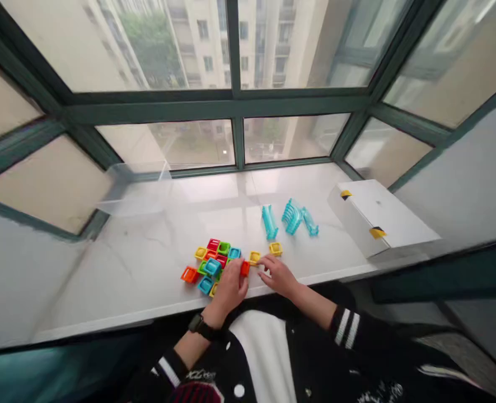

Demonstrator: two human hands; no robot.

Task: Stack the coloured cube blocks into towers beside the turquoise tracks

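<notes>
A pile of small coloured square plastic blocks (212, 260) lies on the white sill (155, 263) near its front edge. My left hand (230, 288) rests on the right side of the pile, fingers curled around a red block (245, 268). My right hand (278, 274) lies just right of it, fingertips pinching toward a yellow block (254, 257). Another yellow block (275, 248) sits apart just beyond my right hand. Turquoise ribbed pieces (292, 217) lie farther back.
A white box (378, 215) with yellow-black corner marks lies at the right end of the sill. A clear plastic container (134, 187) stands at the back left. Green-framed windows surround the sill on three sides.
</notes>
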